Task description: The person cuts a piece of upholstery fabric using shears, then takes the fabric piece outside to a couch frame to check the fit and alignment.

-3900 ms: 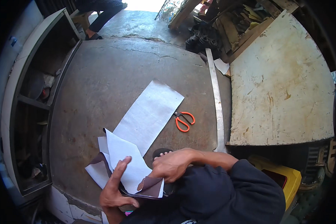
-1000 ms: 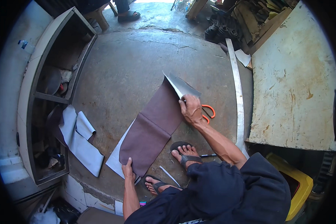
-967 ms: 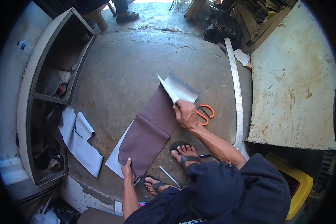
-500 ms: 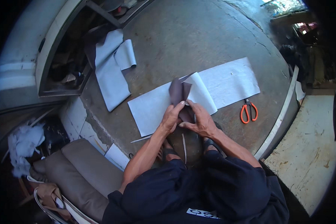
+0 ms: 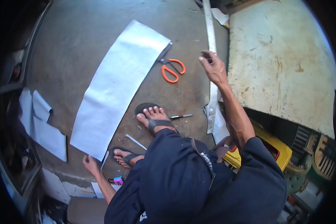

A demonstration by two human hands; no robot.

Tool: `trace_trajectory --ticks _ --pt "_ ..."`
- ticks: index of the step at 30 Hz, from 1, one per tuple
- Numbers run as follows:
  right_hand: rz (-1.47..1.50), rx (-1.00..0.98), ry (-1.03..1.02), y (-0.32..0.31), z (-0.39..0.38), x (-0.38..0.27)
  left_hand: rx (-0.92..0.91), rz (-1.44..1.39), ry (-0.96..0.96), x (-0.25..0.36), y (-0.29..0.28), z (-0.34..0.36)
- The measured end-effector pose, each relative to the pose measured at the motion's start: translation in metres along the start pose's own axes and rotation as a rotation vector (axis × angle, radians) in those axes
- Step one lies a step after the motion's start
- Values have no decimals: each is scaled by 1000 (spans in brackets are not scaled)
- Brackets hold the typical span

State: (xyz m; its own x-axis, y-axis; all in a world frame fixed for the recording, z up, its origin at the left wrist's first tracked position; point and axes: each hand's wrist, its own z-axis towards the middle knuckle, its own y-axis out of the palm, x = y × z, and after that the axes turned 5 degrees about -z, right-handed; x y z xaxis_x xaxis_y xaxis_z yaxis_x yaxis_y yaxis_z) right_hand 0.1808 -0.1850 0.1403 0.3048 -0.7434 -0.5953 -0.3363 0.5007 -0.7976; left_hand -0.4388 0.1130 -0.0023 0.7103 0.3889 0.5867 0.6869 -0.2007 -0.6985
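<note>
1. Nearest, toward 7 o'clock from the middle of the view, a small pink item [image 5: 118,180] lies beside the person's left forearm.
2. The left hand [image 5: 89,165] is at 8 o'clock, just beside the near end of a long whitish sheet. It shows small here, so I can't say for sure whether its grip has the edge or is free.
3. The left foot [image 5: 126,156], in a sandal, stands between 7 and 8 o'clock; a narrow white strip [image 5: 135,141] lies just beyond it.
4. At 9 o'clock rests a folded pale piece [image 5: 44,130], apart from the long sheet.
5. The right foot [image 5: 155,118], also sandaled, is near the middle, with a dark marker pen [image 5: 183,116] just to its 3 o'clock.
6. The long whitish sheet [image 5: 117,89] lies flat on the concrete floor [image 5: 82,44] at 10 o'clock, slanting from 8 toward 11.
7. Orange-handled scissors [image 5: 163,72] lie at 12 o'clock, blades passing out of sight at the sheet's edge.
8. The right hand [image 5: 215,71], between 1 and 2 o'clock, is over a metal straightedge [image 5: 213,93]; its fingers are loosely curled and parted, the grip empty.
9. Past it, at 2 o'clock, is a large stained pale board [image 5: 276,63].
</note>
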Motion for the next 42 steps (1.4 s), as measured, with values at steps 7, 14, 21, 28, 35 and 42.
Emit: trace_trajectory --ticks 7,14,21,28,35,42 --pt "-387 -225 542 -20 -237 145 -23 -90 -348 44 21 -12" --pt "-327 -199 881 -25 -299 221 -105 -314 -325 40 41 39" --pt "-556 -274 758 -86 -211 135 -51 -392 -288 45 42 26" --pt "-168 72 292 -108 -153 -46 0 -363 -327 72 45 8" --pt "58 -308 -506 -20 -77 -159 274 362 281 129 8 -7" --pt "164 -859 -1107 54 -95 -259 -640 311 1431 354 -36 -169"
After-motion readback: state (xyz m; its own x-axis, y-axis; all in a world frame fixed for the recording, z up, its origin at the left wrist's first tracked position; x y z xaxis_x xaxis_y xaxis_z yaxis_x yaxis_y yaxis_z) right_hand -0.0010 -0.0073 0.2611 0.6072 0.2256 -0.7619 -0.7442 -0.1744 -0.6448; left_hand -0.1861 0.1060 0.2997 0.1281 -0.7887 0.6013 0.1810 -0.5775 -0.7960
